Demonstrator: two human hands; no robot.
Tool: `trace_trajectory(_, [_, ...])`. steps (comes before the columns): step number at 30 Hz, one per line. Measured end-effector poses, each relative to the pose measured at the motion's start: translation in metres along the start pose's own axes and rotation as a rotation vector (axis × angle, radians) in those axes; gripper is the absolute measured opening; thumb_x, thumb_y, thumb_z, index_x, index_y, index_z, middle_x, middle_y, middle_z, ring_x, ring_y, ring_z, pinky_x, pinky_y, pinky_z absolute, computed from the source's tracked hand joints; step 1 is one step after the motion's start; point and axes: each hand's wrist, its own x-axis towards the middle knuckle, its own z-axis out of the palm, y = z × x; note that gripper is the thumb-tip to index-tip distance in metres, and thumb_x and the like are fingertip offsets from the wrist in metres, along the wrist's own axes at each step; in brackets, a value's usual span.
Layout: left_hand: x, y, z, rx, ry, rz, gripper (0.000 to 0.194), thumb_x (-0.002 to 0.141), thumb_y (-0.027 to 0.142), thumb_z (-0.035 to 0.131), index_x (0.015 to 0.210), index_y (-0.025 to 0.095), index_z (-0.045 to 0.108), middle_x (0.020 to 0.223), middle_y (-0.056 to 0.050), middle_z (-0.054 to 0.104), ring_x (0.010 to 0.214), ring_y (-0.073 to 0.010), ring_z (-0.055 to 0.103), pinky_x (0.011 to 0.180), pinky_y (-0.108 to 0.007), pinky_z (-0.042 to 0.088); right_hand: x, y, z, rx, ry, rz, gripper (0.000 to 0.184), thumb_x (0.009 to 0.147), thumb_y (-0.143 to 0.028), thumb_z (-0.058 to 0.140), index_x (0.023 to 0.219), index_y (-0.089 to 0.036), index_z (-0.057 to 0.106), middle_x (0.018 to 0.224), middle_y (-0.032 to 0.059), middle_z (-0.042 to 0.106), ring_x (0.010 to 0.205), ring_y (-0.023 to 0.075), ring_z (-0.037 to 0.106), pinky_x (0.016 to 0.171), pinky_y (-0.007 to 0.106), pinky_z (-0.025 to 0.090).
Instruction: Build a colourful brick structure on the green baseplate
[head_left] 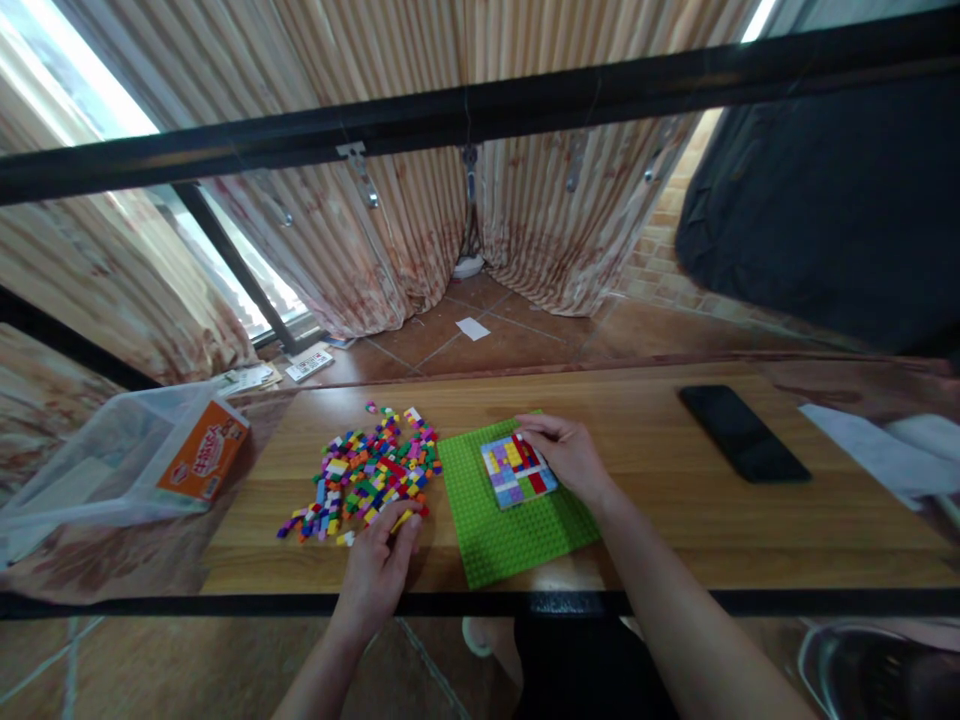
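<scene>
Toy bricks heaped at left, yellow brick beside them clamped in left hand, probably light, stiff, best pinched by its sides, then green baseplate bearing brick mosaic, with right hand at its edge, grip impossible to tell.

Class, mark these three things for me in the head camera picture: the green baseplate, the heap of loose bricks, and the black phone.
Green baseplate (510,540): head view, on its bare studs nearest the person.
Heap of loose bricks (381,468): head view, mid-heap.
Black phone (744,434): head view, middle of its upper face.
</scene>
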Motion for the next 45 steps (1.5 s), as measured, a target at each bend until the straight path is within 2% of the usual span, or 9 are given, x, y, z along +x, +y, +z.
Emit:
trace_trajectory(7, [-0.001, 0.001, 0.0, 0.017, 0.01, -0.003, 0.032, 0.091, 0.044, 0.05, 0.1, 0.02, 0.069, 0.068, 0.0, 0.065, 0.059, -0.0162, 0.061, 0.06, -0.026, 0.051, -0.001, -0.001, 0.005, 0.061, -0.016, 0.01, 0.034, 0.068, -0.036, 0.073, 0.098, -0.021, 0.078, 0.085, 0.005, 0.079, 0.073, 0.0186, 0.073, 0.071, 0.032, 0.058])
trace_trajectory(14, [0.0, 0.0, 0.013, -0.001, -0.004, 0.015, 0.034, 0.094, 0.046, 0.047, 0.101, 0.02, 0.068, 0.075, -0.001, 0.068, 0.061, -0.0162, 0.061, 0.06, -0.027, 0.05, 0.0, 0.001, 0.007, 0.031, -0.007, 0.012, 0.03, 0.07, -0.034, 0.071, 0.096, -0.022, 0.078, 0.085, 0.0045, 0.079, 0.073, 0.0191, 0.073, 0.071, 0.032, 0.058])
trace_trajectory(20, [-0.001, 0.016, 0.028, -0.007, 0.005, 0.082, 0.033, 0.097, 0.042, 0.045, 0.106, 0.02, 0.068, 0.1, -0.006, 0.073, 0.081, -0.0186, 0.068, 0.076, -0.031, 0.053, -0.003, 0.002, 0.008, 0.012, -0.011, 0.005, 0.028, 0.072, -0.031, 0.07, 0.098, -0.022, 0.078, 0.089, 0.0044, 0.08, 0.079, 0.0204, 0.074, 0.077, 0.034, 0.059])
trace_trajectory(25, [0.001, 0.027, 0.035, -0.003, -0.013, 0.096, 0.031, 0.096, 0.04, 0.046, 0.104, 0.02, 0.069, 0.095, -0.005, 0.074, 0.084, -0.0194, 0.069, 0.078, -0.031, 0.054, -0.009, 0.002, 0.004, 0.036, -0.03, 0.014, 0.036, 0.077, -0.028, 0.065, 0.111, -0.021, 0.074, 0.093, 0.005, 0.079, 0.078, 0.0191, 0.073, 0.075, 0.034, 0.059])
trace_trajectory(32, [0.008, 0.036, 0.039, -0.084, 0.016, 0.144, 0.033, 0.094, 0.04, 0.052, 0.111, 0.021, 0.072, 0.109, -0.007, 0.075, 0.103, -0.0212, 0.068, 0.094, -0.036, 0.053, -0.028, -0.015, -0.015, -0.168, 0.106, -0.069, 0.029, 0.085, -0.032, 0.06, 0.108, -0.022, 0.075, 0.103, 0.0066, 0.078, 0.096, 0.021, 0.072, 0.091, 0.037, 0.055])
trace_trajectory(35, [0.009, 0.048, 0.044, -0.125, 0.016, 0.149, 0.035, 0.094, 0.038, 0.051, 0.116, 0.02, 0.071, 0.106, -0.007, 0.075, 0.097, -0.0207, 0.068, 0.087, -0.035, 0.055, -0.037, -0.03, -0.021, -0.157, 0.14, -0.107, 0.027, 0.085, -0.036, 0.061, 0.103, -0.021, 0.076, 0.102, 0.0072, 0.078, 0.094, 0.0218, 0.072, 0.087, 0.036, 0.055])
trace_trajectory(37, [0.009, 0.057, 0.049, -0.175, -0.019, 0.145, 0.037, 0.096, 0.037, 0.049, 0.123, 0.019, 0.067, 0.093, -0.006, 0.073, 0.08, -0.0172, 0.066, 0.072, -0.03, 0.055, -0.043, -0.04, -0.02, -0.1, 0.103, -0.115, 0.026, 0.085, -0.038, 0.063, 0.1, -0.021, 0.077, 0.096, 0.0064, 0.078, 0.087, 0.0208, 0.072, 0.081, 0.034, 0.056])
trace_trajectory(40, [0.006, 0.069, 0.058, -0.29, -0.088, 0.129, 0.042, 0.099, 0.034, 0.042, 0.134, 0.017, 0.058, 0.081, -0.002, 0.066, 0.059, -0.011, 0.054, 0.055, -0.023, 0.047, -0.054, -0.051, -0.013, -0.043, -0.06, -0.134, 0.024, 0.084, -0.039, 0.065, 0.096, -0.023, 0.078, 0.089, 0.0038, 0.078, 0.079, 0.0185, 0.071, 0.075, 0.032, 0.056])
trace_trajectory(45, [-0.004, 0.082, 0.063, -0.425, -0.18, 0.113, 0.055, 0.097, 0.024, 0.043, 0.151, 0.016, 0.036, 0.081, -0.002, 0.062, 0.064, -0.0118, 0.056, 0.062, -0.025, 0.051, -0.072, -0.061, 0.005, -0.105, -0.33, -0.146, 0.023, 0.085, -0.035, 0.064, 0.102, -0.025, 0.077, 0.094, 0.0027, 0.077, 0.081, 0.0176, 0.069, 0.076, 0.031, 0.056])
